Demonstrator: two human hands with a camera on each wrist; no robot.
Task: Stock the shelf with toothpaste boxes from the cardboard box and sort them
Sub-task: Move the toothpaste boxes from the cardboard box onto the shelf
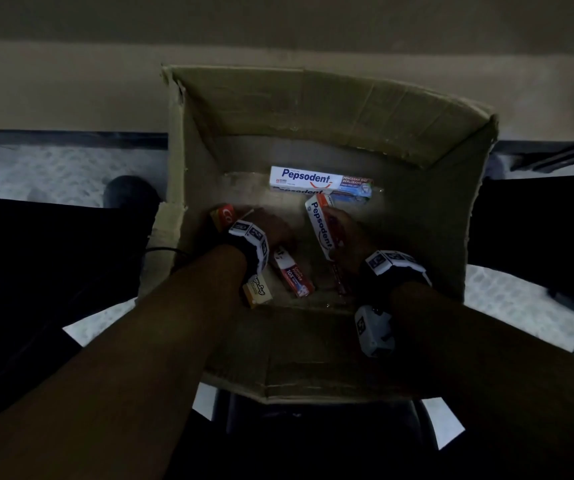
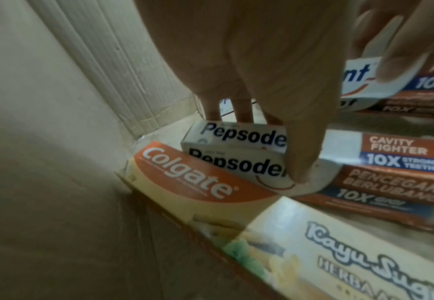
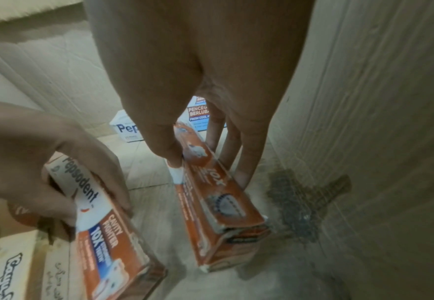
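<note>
Both hands reach down into the open cardboard box point(image 1: 313, 109). My left hand point(image 1: 271, 226) grips a white and red Pepsodent Cavity Fighter box point(image 2: 236, 166) lying on the carton floor, thumb on the near side and fingers behind it. My right hand point(image 1: 344, 233) holds a second Pepsodent box point(image 1: 320, 226) between thumb and fingers, with its far end tilted up; its red end point(image 3: 223, 209) points at the wrist camera. A third Pepsodent box point(image 1: 320, 181) lies flat at the far wall. A Colgate box point(image 2: 185, 178) and a Kayu Sugi box point(image 2: 351, 263) lie along the left wall.
The carton's tall walls close in on both hands. A dark stain point(image 3: 300, 203) marks its floor near the right wall. Outside the carton lie pale patterned flooring point(image 1: 53, 174), a dark rounded object point(image 1: 129, 192) at the left and a beige surface point(image 1: 70, 81) beyond.
</note>
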